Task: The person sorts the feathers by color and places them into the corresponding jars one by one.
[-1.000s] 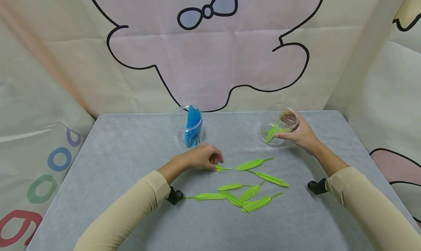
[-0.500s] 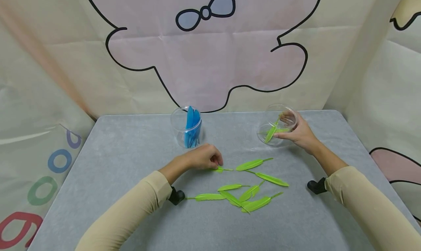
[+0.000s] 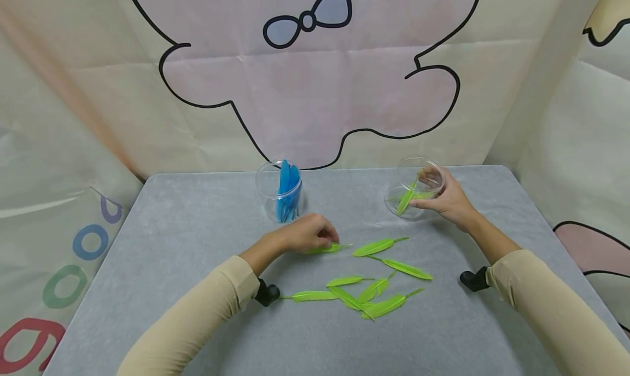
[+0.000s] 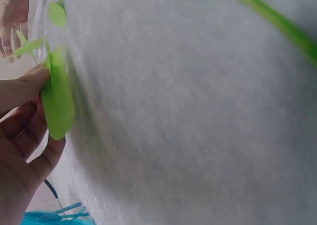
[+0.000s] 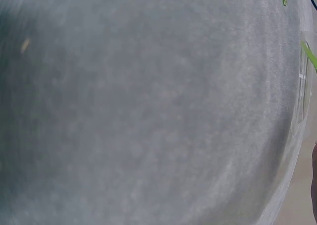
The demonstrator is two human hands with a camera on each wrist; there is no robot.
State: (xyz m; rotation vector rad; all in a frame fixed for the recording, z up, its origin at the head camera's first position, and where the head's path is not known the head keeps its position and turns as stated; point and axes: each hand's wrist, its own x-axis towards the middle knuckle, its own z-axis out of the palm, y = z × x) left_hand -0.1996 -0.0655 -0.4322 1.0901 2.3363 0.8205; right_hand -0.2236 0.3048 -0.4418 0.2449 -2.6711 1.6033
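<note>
Partly hidden — green feather (image 4: 59, 105) in pinched grip of left hand (image 3: 311, 233) — clear cup (image 3: 396, 190) within curled right hand (image 3: 447, 201)

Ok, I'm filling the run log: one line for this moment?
left hand: pinches green feather; right hand: holds clear cup, green feathers inside; table: loose green feathers

We hold both arms out over the counter (image 3: 206, 212). Our left arm (image 3: 197, 310) slants in from the counter's near left side, bare at the left wrist (image 3: 261, 252), and our left grip (image 3: 311, 232) hangs low over the counter's middle, thumb (image 4: 25, 88) and fingers (image 4: 47, 158) in a pinch. Our right arm (image 3: 551, 305) extends from the counter's near right side; our right grip (image 3: 449, 199) curls near the counter's far edge, right of its middle.
</note>
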